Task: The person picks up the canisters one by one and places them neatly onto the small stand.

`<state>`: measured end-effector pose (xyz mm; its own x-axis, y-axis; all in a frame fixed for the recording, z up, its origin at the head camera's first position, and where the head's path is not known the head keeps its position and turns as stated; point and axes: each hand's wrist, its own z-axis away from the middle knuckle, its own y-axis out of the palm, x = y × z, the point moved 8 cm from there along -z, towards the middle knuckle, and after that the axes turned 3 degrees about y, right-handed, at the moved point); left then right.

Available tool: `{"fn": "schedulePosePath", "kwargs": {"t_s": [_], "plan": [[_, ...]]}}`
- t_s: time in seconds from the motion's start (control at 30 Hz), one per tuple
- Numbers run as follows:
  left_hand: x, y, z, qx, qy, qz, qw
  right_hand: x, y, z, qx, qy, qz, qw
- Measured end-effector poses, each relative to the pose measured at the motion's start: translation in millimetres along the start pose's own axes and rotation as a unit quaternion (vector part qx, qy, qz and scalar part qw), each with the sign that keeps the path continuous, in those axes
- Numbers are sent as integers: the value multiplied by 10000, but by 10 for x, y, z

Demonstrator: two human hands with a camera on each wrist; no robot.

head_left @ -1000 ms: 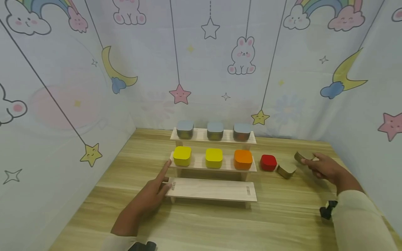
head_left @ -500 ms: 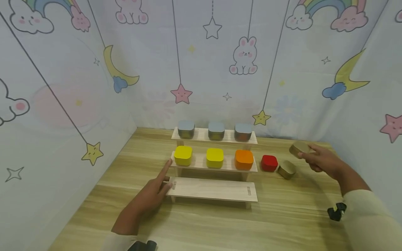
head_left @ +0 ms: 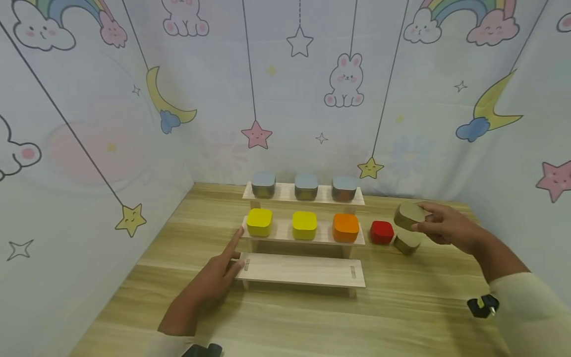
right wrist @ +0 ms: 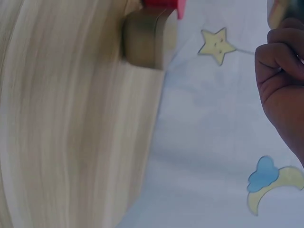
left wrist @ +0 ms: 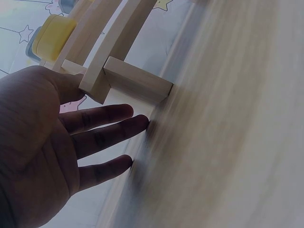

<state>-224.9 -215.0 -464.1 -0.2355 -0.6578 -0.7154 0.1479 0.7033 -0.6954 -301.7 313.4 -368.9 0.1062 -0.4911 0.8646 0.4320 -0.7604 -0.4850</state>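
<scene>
Right of centre in the head view, the held gold block (head_left: 408,214) sits at the left tip of the right hand (head_left: 450,228), grasped between thumb and fingers, with most of the block jutting out leftward past the fingertips. Just under it in that view, a second gold block (head_left: 407,244) stands on the wooden table (head_left: 267,322), and a red block (head_left: 381,233) lies just to the left of that one. At the upper right of the right wrist view, the hand's fingers are curled and what they hold is mostly cut off by the frame's edge; the standing gold block appears at the upper middle, apart from the hand. Left of centre in the head view, the left hand (head_left: 211,277) is unclenched and grips nothing, its index finger reaching up to the left end of the middle shelf (head_left: 281,229) and its thumb at the left end of the lowest shelf (head_left: 299,269). Along the middle shelf stand two yellow blocks (head_left: 259,222) and an orange block (head_left: 345,227); above them, the top shelf (head_left: 284,192) bears three grey-topped blocks (head_left: 306,186).
</scene>
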Motion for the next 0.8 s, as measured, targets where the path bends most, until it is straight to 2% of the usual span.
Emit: {"fn": "schedulePosePath", "kwargs": {"t_s": [0.17, 0.43, 0.8], "plan": [[1, -2, -6, 18, 4, -4, 10000, 191, 131, 71, 47, 122, 31, 9999], [18, -7, 5, 0, -49, -4, 10000, 575, 384, 150, 464, -883, -340, 9944], [13, 1, -2, 4, 37, 13, 10000, 1071, 804, 186, 732, -1599, -96, 9844]]}}
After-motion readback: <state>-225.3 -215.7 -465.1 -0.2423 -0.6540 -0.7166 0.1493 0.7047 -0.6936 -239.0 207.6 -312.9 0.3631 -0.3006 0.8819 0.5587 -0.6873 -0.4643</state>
